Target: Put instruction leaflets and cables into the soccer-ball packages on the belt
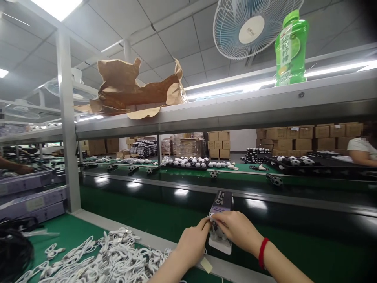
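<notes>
A dark purple printed box [222, 198] lies on the green conveyor belt [141, 206] with its near end open and a pale flap [220, 246] folded down towards me. Clear plastic packaging shows in the opening. My left hand [193, 241] is at the left edge of that opening, fingertips pinched together. From the right, my right hand [240, 230] reaches over the open end, its fingers also closed. A small whitish bit shows where the fingertips of both hands meet; I cannot make out what it is. A red band circles my right wrist.
A heap of white cables [118, 255] lies at the lower left, with purple boxes [35, 202] behind. Football-patterned items [214, 174] sit along the far belt. Overhead, a metal shelf [218, 112] carries brown paper and a green bottle [291, 51]. Another person's arm [361, 153] shows at right.
</notes>
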Tool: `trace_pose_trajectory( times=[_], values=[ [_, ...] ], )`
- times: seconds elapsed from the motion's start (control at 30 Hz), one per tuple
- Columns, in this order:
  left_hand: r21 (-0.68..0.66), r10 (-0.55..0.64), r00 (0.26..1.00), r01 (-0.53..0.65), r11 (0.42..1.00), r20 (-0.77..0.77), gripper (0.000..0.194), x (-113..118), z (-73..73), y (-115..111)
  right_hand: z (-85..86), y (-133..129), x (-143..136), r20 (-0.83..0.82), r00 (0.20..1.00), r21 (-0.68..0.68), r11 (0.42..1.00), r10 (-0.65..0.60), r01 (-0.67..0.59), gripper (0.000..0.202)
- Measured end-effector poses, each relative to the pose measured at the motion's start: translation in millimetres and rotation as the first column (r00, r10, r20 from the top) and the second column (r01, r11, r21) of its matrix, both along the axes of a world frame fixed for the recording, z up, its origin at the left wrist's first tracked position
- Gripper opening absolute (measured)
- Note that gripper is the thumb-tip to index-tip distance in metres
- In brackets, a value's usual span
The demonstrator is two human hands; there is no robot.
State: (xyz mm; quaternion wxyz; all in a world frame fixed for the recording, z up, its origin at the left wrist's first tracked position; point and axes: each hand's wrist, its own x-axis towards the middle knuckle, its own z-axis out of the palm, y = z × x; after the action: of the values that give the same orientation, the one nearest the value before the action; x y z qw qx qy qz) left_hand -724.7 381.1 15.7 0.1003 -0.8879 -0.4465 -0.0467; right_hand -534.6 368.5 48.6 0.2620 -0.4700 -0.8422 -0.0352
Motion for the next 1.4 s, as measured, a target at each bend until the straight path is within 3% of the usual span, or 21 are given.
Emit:
trace_pose_trajectory(
  times=[0.13, 0.27, 0.33, 0.5, 0.77, 1.0, 1.17, 1.4],
  values=[
    [0.019, 0.006, 0.998, -0.008, 1.0, 0.056, 0.056, 2.0, 2.3, -7.5, 3.0, 2.8, 15.6, -0.035, 0.996, -0.016, 0.997, -0.078, 0.077, 0.03],
    [0.006, -0.031, 0.998, 0.03, 1.0, 0.057, 0.05, 4.8, 3.5, -11.8, -5.4, 10.6, 28.5, 0.127, 0.976, -0.088, 0.978, -0.175, 0.187, 0.03],
    [0.009, -0.04, 0.998, 0.039, 0.999, 0.058, 0.05, 4.9, 4.0, -12.3, -10.6, 13.3, 29.5, 0.133, 0.967, -0.082, 0.97, -0.216, 0.228, 0.032],
    [0.001, -0.048, 0.996, 0.048, 0.999, 0.07, 0.047, 2.9, 4.7, -12.2, -21.7, 18.2, 26.3, 0.083, 0.983, -0.023, 0.986, -0.165, 0.167, 0.033],
    [0.0, -0.085, 0.993, 0.086, 0.996, 0.079, 0.042, 2.6, 5.6, -14.1, -35.6, 31.9, 38.9, 0.028, 0.938, -0.245, 0.907, -0.346, 0.342, 0.031],
    [0.006, -0.095, 0.991, 0.095, 0.995, 0.09, 0.04, 2.2, 2.1, -12.7, -29.7, 30.3, 44.2, -0.093, 0.93, -0.348, 0.886, -0.357, 0.306, 0.029],
    [0.013, -0.103, 0.991, 0.102, 0.995, 0.082, 0.04, 2.5, -2.1, -10.5, -27.1, 32.8, 56.1, -0.065, 0.92, -0.406, 0.852, -0.387, 0.33, 0.014],
    [0.003, -0.103, 0.991, 0.103, 0.995, 0.084, 0.04, 3.9, -1.7, -9.8, -26.6, 27.9, 82.8, -0.007, 0.924, -0.488, 0.808, -0.382, 0.33, 0.018]
  ],
)
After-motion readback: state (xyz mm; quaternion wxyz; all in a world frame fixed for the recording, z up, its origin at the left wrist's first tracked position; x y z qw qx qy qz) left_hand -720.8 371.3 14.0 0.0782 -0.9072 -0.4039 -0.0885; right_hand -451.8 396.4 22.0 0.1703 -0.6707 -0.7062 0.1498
